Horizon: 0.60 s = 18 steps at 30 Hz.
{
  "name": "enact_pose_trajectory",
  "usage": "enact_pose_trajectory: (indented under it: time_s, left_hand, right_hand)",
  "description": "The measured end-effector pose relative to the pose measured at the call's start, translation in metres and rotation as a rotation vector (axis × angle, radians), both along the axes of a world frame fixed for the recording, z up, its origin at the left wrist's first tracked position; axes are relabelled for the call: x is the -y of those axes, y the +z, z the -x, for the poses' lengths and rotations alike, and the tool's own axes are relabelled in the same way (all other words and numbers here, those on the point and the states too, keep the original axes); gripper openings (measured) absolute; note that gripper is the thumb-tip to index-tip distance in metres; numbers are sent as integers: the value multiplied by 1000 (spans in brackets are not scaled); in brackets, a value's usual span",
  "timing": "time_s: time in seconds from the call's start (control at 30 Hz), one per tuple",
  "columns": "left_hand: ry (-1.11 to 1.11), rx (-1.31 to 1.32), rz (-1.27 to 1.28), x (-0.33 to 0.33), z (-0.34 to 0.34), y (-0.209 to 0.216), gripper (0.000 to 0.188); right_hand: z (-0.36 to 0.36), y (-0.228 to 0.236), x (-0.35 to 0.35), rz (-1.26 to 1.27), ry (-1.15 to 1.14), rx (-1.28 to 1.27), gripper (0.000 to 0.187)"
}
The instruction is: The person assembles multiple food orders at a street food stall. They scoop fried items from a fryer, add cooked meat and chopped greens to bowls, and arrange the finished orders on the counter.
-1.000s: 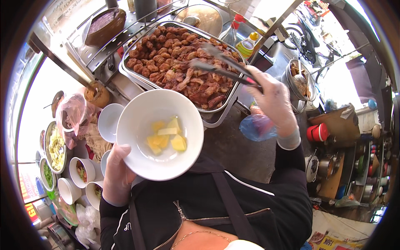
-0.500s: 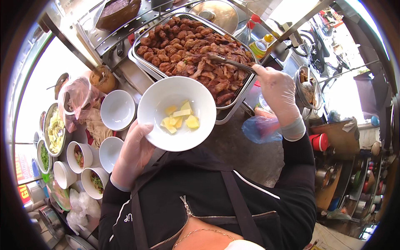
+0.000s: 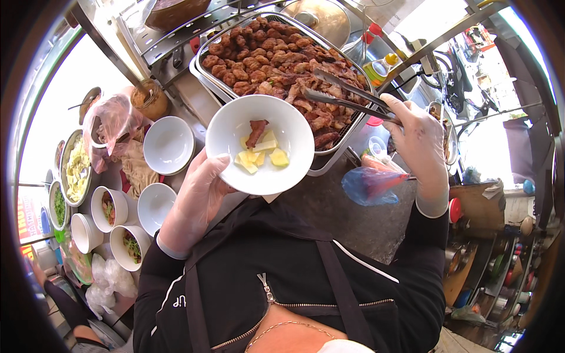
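Note:
My left hand point(image 3: 197, 197), in a clear glove, grips the edge of a white bowl point(image 3: 220, 138) in front of my chest. Pale yellow chunks point(image 3: 259, 154) lie inside it, with one browned strip of meat point(image 3: 257, 133) on them. In my gloved right hand point(image 3: 419, 141) are metal tongs point(image 3: 359, 107), their arms spread and their tips over the meat. Beneath the tips a metal tray point(image 3: 200, 73) is heaped with browned meat strips point(image 3: 321, 120) and rounder fried pieces point(image 3: 247, 56). No meat shows clearly between the tong tips.
To the left stand empty white bowls point(image 3: 168, 144), filled bowls point(image 3: 127, 248), chopped greens point(image 3: 60, 206) and a pink plastic bag point(image 3: 115, 126). Bottles point(image 3: 379, 67) and a metal lid point(image 3: 318, 20) are behind the tray. A blue-pink bag point(image 3: 374, 183) lies right. Another person's dark-sleeved limb point(image 3: 66, 306) shows lower left.
A strip of meat now rests in the bowl, which sits slightly higher and farther right. The tongs have spread apart, and my right hand has moved right. Another person's limb has appeared lower left.

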<state>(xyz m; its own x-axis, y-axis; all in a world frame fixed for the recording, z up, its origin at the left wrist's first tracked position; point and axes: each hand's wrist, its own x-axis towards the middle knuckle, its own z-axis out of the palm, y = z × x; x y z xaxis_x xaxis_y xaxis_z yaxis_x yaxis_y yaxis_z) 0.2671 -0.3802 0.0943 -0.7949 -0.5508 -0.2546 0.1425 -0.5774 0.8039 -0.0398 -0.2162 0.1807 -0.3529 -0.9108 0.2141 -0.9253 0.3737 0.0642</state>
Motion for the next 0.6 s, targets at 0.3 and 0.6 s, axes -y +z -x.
enact_pose_trajectory:
  time_s: [0.3,0.6]
  left_hand:
    - [-12,-1,-12,-4,-3,5,61]
    - [36,-7,-12,-2,0,4,56]
  right_hand:
    - [17,-35,41,19,135,-282,21]
    - [23,-10,16,229,8,172,29]
